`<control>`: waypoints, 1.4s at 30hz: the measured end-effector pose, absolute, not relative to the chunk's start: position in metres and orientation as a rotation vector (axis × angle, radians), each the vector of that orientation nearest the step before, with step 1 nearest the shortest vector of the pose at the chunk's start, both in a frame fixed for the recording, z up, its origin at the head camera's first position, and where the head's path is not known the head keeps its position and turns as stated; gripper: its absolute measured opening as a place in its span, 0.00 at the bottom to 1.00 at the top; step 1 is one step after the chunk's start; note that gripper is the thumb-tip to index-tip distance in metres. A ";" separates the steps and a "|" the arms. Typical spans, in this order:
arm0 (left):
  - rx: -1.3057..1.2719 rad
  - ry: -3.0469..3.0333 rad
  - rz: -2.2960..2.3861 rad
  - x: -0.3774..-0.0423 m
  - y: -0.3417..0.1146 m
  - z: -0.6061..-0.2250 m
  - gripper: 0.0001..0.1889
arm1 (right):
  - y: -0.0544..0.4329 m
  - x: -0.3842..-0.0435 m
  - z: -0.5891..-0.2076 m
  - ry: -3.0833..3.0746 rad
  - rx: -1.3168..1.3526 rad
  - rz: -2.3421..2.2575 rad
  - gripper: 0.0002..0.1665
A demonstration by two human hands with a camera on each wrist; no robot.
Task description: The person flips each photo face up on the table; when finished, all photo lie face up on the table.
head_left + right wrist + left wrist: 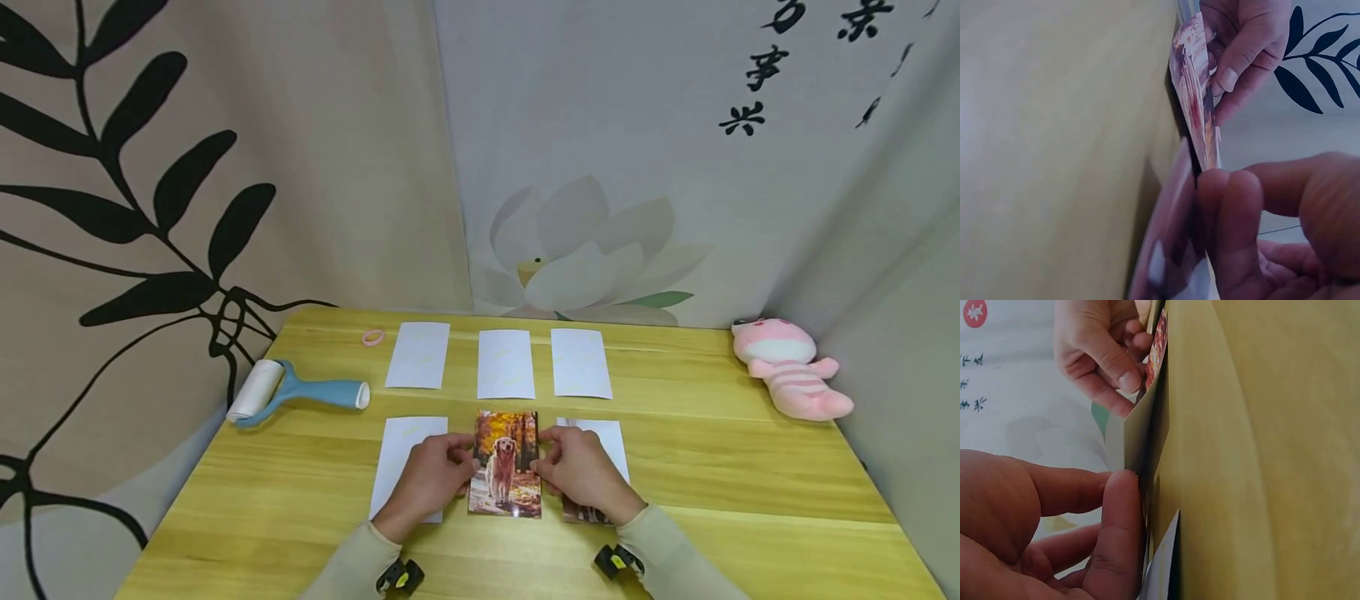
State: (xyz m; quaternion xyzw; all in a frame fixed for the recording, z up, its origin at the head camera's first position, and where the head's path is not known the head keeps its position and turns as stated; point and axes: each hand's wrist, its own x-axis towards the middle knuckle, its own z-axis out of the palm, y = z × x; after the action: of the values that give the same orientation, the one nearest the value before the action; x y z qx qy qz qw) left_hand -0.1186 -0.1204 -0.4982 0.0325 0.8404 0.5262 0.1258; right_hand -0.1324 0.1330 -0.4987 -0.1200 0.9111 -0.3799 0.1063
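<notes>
In the head view, a glossy photo (504,467) of a golden dog among autumn leaves lies between the two hands, picture side up. My left hand (432,472) pinches its left edge between thumb and fingers. On the opposite edge, my right hand (583,467) pinches it the same way. Both wrist views show the photo (1194,94) held close over the table. A white card (405,442) sits partly under the left hand. Beneath the right hand is another photo (588,512), mostly hidden, with a white card (611,437) showing behind it.
Three white cards (417,356) stand in a row at the back of the wooden table (750,500). At the left is a lint roller (318,393) with a blue handle. A pink ring (372,337) lies behind it; a pink plush toy (797,371) sits at the right edge.
</notes>
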 end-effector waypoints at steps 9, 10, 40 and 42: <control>0.111 2.448 1.487 -0.121 -0.123 -0.498 0.23 | 0.134 -0.136 -0.497 2.600 -0.312 -1.162 0.31; 0.108 2.447 1.491 -0.121 -0.123 -0.497 0.22 | 0.135 -0.137 -0.496 2.596 -0.304 -1.169 0.32; -0.190 2.502 1.469 -0.104 -0.224 -0.480 0.31 | 0.052 -0.174 -0.485 2.567 -0.675 -1.255 0.23; -0.216 2.501 1.466 -0.105 -0.228 -0.482 0.31 | 0.047 -0.175 -0.486 2.521 -0.661 -1.275 0.24</control>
State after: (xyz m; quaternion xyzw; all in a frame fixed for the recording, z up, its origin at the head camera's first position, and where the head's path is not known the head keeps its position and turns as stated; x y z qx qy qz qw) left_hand -0.1047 -0.2278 -0.4817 -0.0739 0.8544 0.5008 0.1171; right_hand -0.1750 0.0466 -0.4859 -0.2261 0.8626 -0.4363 0.1199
